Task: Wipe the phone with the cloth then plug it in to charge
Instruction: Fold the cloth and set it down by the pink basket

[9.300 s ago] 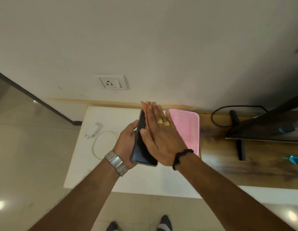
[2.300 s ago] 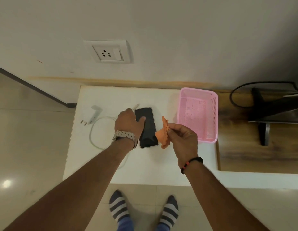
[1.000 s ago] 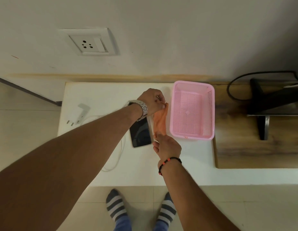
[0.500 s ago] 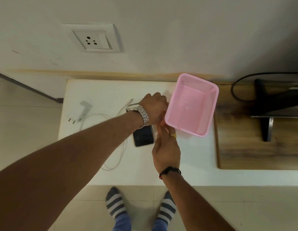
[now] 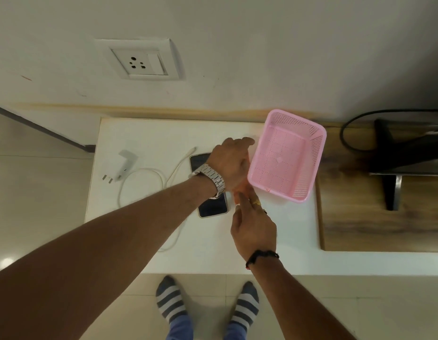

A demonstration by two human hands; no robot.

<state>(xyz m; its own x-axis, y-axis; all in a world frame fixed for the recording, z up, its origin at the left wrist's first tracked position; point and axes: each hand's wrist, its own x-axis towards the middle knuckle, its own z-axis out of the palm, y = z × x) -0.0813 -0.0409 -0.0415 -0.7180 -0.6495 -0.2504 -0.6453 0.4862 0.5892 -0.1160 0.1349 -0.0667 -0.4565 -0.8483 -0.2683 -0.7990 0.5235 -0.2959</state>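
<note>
Head view: right hand (image 5: 253,227) reaches to the pink basket's (image 5: 316,153) near corner, grasp unclear. Phone (image 5: 213,207) lies face-up mid-tabletop (image 5: 144,133), under the left hand (image 5: 231,163), which tilts the basket; grip unclear. Charger (image 5: 124,165) lies near the left edge.

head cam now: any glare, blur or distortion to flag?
Head view: wide-angle bending curves the table edge and skews the wall socket; a glare spot sits on the floor tile lower left; lighting is dim and warm, darker toward the right corner; the left hand by the pink basket is slightly soft; the phone screen shows no strong reflection.
</note>
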